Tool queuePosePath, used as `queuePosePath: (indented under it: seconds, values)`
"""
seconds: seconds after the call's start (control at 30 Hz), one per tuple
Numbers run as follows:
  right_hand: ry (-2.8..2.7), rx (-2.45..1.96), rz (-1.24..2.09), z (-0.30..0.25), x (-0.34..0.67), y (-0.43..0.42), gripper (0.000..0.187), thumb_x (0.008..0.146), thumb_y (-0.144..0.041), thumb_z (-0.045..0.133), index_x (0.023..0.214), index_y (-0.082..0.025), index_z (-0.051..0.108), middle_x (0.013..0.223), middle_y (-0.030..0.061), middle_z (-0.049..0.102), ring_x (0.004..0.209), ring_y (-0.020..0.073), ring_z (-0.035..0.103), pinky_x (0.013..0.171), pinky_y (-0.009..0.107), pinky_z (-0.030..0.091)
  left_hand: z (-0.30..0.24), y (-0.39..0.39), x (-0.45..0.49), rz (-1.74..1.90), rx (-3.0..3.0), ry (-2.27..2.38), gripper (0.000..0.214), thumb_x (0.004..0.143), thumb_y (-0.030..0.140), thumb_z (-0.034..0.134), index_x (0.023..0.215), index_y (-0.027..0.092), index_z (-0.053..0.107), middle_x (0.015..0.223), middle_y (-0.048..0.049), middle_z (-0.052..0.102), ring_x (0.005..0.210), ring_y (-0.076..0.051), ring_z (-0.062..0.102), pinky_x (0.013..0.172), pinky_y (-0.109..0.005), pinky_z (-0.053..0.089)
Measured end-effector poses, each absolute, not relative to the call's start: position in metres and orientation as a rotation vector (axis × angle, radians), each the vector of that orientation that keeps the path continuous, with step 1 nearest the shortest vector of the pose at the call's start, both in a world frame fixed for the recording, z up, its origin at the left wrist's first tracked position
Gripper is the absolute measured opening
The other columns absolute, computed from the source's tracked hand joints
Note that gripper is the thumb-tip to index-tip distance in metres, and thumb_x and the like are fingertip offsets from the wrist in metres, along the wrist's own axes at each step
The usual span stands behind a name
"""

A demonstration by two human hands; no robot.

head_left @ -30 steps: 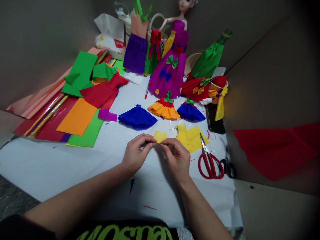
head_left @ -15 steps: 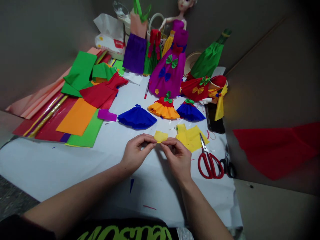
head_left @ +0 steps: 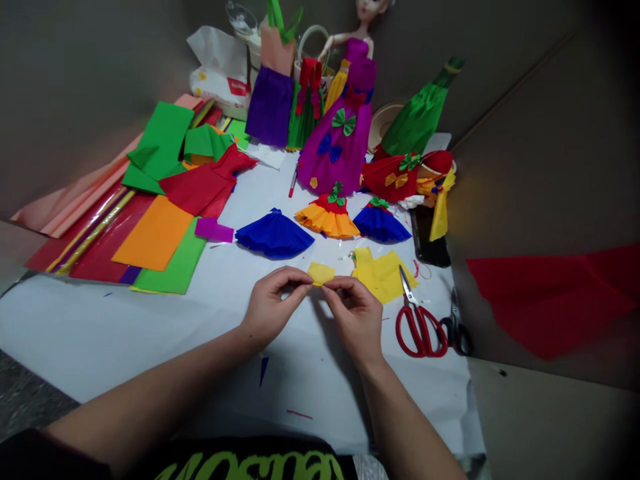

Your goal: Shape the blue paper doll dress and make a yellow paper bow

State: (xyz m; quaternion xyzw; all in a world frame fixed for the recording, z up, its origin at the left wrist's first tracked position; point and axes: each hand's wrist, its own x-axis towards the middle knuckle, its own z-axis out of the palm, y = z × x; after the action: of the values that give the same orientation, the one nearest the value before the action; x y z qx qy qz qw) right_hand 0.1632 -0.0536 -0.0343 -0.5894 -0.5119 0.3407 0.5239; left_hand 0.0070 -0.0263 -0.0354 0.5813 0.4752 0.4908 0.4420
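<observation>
Work with crepe-like paper at a white-covered counter [head_left: 310, 380]. Containers: well beyond the left grip [head_left: 273, 303] and to its left stands a tissue pack [head_left: 223, 90], with a sheet of tissue protruding from its top. Beyond both grips, a white handled container [head_left: 314, 29] is partly hidden by paper dresses; its contents cannot be made out. The grip: each hand is closed to a pinch, thumb against index finger. The left grip and the right grip [head_left: 356, 317] hold the near edge of one small yellow piece [head_left: 321, 272] between them, fingertips close together, the rest of the piece spreading away beyond the fingers. Just beyond the right grip and to its right lie larger yellow sheets [head_left: 387, 277]; red-handled scissors [head_left: 411, 301] rest to its right, tips against these sheets. Beyond the left grip lies a blue skirt-shaped piece [head_left: 274, 237].
</observation>
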Motion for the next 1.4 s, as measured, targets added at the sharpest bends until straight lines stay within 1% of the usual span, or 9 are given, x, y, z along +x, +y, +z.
queuePosePath:
  seconds: [0.13, 0.37, 0.6, 0.9, 1.17, 1.4]
  values:
    - [-1.311, -1.409, 0.727, -0.0338, 0.164, -0.0537, 0.001, 0.083, -0.022, 0.07, 0.082, -0.022, 0.07, 0.08, 0.0005, 0.07, 0.076, 0.0166, 0.063, 0.074, 0.031, 0.051, -0.0355, -0.0262, 0.0055, 1.25, 1.558, 1.165, 0.007, 0.084, 0.018, 0.067, 0.084, 0.021, 0.073, 0.087, -0.0041, 0.073, 0.085, -0.017, 0.068, 0.079, -0.03, 0.056]
    - [-1.357, -1.391, 0.681, -0.0337, 0.1654, -0.0525, 0.003, 0.084, -0.02, 0.07, 0.083, -0.023, 0.07, 0.08, -0.0006, 0.07, 0.076, 0.0161, 0.063, 0.074, 0.03, 0.05, -0.0356, -0.0257, 0.006, 1.238, 1.557, 1.189, 0.005, 0.083, 0.018, 0.069, 0.084, 0.021, 0.074, 0.088, -0.0036, 0.074, 0.084, -0.017, 0.07, 0.078, -0.029, 0.057]
    - [-1.381, -1.418, 0.621, -0.0363, 0.166, -0.0541, 0.004, 0.086, -0.022, 0.069, 0.084, -0.024, 0.072, 0.083, 0.0017, 0.073, 0.08, 0.0189, 0.067, 0.076, 0.034, 0.054, -0.0333, -0.027, 0.006, 1.262, 1.626, 1.239, 0.005, 0.083, 0.017, 0.069, 0.082, 0.021, 0.073, 0.085, -0.0029, 0.076, 0.081, -0.017, 0.071, 0.079, -0.031, 0.058]
    - [-1.416, -1.406, 0.559, -0.0362, 0.1661, -0.0532, 0.005, 0.087, -0.022, 0.068, 0.086, -0.025, 0.073, 0.084, 0.0023, 0.075, 0.081, 0.0199, 0.069, 0.077, 0.036, 0.055, -0.0359, -0.0262, 0.0042, 1.256, 1.678, 1.279, 0.005, 0.084, 0.02, 0.07, 0.083, 0.022, 0.074, 0.085, -0.0024, 0.077, 0.08, -0.018, 0.072, 0.079, -0.032, 0.059]
    - [-1.494, -1.397, 0.523, -0.033, 0.1664, -0.0526, 0.009, 0.089, -0.018, 0.064, 0.086, -0.024, 0.069, 0.083, 0.0012, 0.072, 0.083, 0.0189, 0.066, 0.079, 0.035, 0.053, -0.0328, -0.0261, 0.0051, 1.261, 1.711, 1.277, 0.007, 0.084, 0.017, 0.069, 0.081, 0.021, 0.073, 0.083, -0.0019, 0.076, 0.079, -0.017, 0.071, 0.078, -0.031, 0.059]
    - [-1.49, -1.418, 0.534, -0.0322, 0.1659, -0.0522, 0.007, 0.089, -0.019, 0.062, 0.085, -0.023, 0.067, 0.083, 0.0009, 0.071, 0.082, 0.019, 0.065, 0.078, 0.035, 0.052, -0.0348, -0.0264, 0.0043, 1.218, 1.718, 1.285, 0.007, 0.084, 0.018, 0.068, 0.081, 0.022, 0.072, 0.085, -0.0023, 0.076, 0.08, -0.018, 0.071, 0.08, -0.031, 0.058]
